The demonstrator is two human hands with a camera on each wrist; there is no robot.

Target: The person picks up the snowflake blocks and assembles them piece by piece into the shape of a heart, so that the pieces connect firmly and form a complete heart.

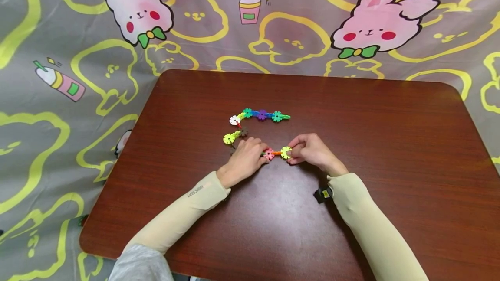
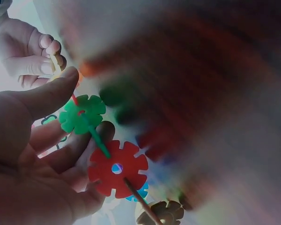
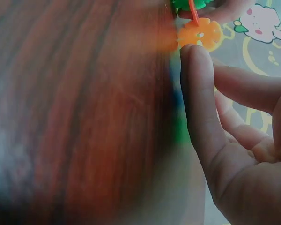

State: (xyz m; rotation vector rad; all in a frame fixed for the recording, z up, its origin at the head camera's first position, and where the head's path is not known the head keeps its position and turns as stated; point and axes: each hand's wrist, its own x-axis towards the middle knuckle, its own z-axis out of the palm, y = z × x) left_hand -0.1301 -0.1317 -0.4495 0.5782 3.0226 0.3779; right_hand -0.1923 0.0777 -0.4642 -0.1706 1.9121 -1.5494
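Observation:
A chain of notched plastic snowflake discs (image 1: pixel 262 115) lies in a zigzag on the table, its far end curving right. My left hand (image 1: pixel 246 159) grips the chain's near part, with thumb and fingertips beside a pink disc (image 1: pixel 268 155). In the left wrist view, a green disc (image 2: pixel 82 115) and a red disc (image 2: pixel 117 168) run along those fingers. My right hand (image 1: pixel 314 153) pinches the yellow disc (image 1: pixel 285 152) at the near right end between thumb and fingers. An orange disc (image 3: pixel 203 33) joins it edge-on to the pink one. Part of the chain hides under my left hand.
The brown wooden table (image 1: pixel 390 142) has rounded corners. A patterned cloth (image 1: pixel 218 25) hangs behind it and along its left side. A black strap device (image 1: pixel 323 194) sits under the right wrist. Yellow-green and white discs (image 1: pixel 235 120) lie beyond my left hand.

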